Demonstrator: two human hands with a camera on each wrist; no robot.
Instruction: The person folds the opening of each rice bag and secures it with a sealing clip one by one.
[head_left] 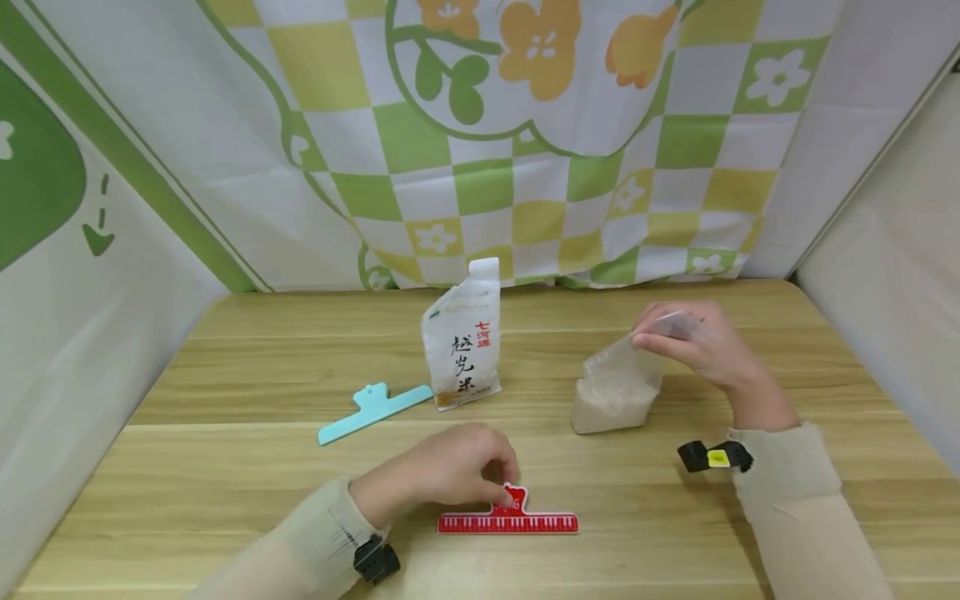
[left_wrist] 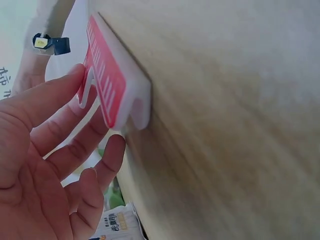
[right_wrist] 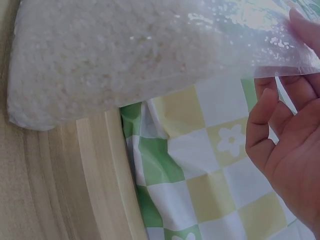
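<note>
In the head view my left hand point(head_left: 457, 467) is at a red sealing clip point(head_left: 508, 523) with a piano-key pattern, lying near the front of the table. The thumb lies on the clip's handle and the fingers reach behind it, as the left wrist view shows of the clip point(left_wrist: 107, 75). My right hand point(head_left: 697, 342) pinches the gathered top of a clear plastic bag of rice point(head_left: 615, 400). The bag stands on the table, its top drawn up and to the right. Grains show through the film of the bag point(right_wrist: 115, 60) in the right wrist view.
A white printed rice bag point(head_left: 465, 346) stands upright at mid-table, its top narrowed to one side. Left of it, a light blue sealing clip point(head_left: 375, 412) lies with one end close to the bag's base. A checked cloth point(head_left: 480, 187) hangs behind the wooden table point(head_left: 247, 350).
</note>
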